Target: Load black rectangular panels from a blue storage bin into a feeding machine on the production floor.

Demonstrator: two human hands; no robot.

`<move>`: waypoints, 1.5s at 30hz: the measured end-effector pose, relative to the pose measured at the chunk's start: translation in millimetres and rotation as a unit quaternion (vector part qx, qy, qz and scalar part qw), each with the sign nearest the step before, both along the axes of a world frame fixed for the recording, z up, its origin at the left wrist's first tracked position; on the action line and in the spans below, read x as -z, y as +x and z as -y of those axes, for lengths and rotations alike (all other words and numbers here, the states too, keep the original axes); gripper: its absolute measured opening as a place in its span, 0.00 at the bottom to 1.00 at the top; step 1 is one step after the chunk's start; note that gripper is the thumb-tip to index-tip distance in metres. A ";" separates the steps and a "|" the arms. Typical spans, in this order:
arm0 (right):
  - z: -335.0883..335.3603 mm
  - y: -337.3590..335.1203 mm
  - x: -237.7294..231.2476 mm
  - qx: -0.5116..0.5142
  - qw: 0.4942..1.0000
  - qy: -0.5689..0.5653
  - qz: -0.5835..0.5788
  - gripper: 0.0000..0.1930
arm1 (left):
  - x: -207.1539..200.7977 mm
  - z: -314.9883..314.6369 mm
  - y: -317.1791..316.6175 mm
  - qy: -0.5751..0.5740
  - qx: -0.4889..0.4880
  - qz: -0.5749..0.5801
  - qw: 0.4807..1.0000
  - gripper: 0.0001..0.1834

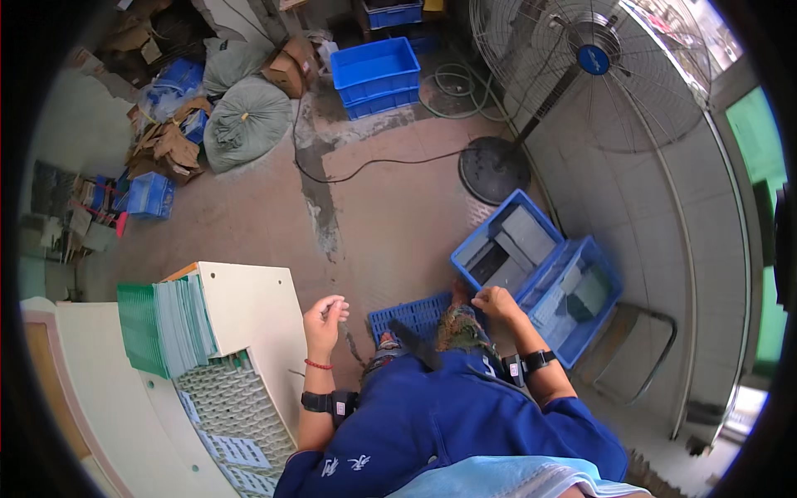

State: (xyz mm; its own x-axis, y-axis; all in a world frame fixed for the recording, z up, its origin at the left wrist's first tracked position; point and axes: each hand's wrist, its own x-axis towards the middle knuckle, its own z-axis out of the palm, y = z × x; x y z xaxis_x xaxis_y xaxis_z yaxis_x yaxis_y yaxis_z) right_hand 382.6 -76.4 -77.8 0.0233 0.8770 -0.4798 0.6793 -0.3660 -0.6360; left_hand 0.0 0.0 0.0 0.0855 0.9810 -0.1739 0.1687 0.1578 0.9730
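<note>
Under the head camera, my left hand (pixel 326 314) is half curled, thumb close to the fingers, right of a cream cabinet (pixel 249 303) bearing upright pale green sheets (pixel 184 324). My right hand (pixel 496 303) bends into a narrow curl beside a blue plastic crate (pixel 486 225) of grey slabs (pixel 527 236); whether either grips anything, I cannot tell.

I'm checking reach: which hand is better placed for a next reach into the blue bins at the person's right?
Probably the right hand: it is already close to the bins. The left hand is farther away, beside the white cabinet, and would likely have to cross the body.
</note>
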 end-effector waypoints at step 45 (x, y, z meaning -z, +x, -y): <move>-3.5 148.8 182.1 0.052 0.977 -0.203 0.033 0.16 | 299.8 -20.4 251.2 -0.448 -0.022 0.209 0.869 0.13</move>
State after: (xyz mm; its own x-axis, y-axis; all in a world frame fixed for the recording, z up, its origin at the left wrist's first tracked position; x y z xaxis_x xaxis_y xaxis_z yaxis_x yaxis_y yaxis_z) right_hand 531.3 -72.8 -259.9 0.1446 0.6056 -0.7825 0.6601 -0.6481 -0.3797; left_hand 251.2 20.4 -299.8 0.2906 0.4718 -0.8325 -0.1959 0.8809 0.4309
